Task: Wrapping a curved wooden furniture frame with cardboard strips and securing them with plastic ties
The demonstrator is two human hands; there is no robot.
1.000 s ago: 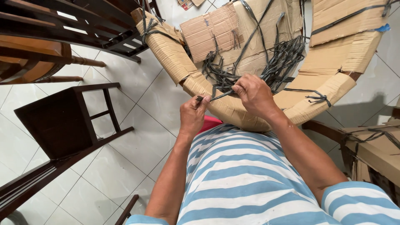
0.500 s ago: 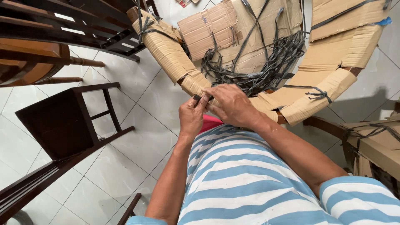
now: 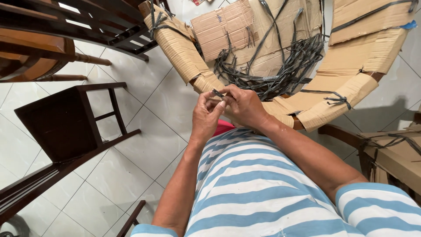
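My left hand (image 3: 206,115) and my right hand (image 3: 243,105) meet in front of my chest, fingertips pinched together on a thin dark plastic strap (image 3: 218,93). The strap leads to a tangled heap of dark straps (image 3: 280,72) lying inside a curved wooden frame wrapped in brown cardboard (image 3: 184,48). Both hands hover just above the frame's near edge (image 3: 280,109). More straps are knotted around the cardboard wrapping (image 3: 335,97). My blue-and-white striped shirt (image 3: 263,188) fills the lower part of the view.
A dark wooden stool (image 3: 66,123) lies on the white tiled floor (image 3: 149,145) at the left. Dark wooden chair parts (image 3: 52,39) crowd the upper left. Another cardboard-wrapped piece tied with straps (image 3: 394,153) sits at the right edge.
My right hand has come back from the strap heap toward my left hand. Both hands now pinch the same strap end close together.
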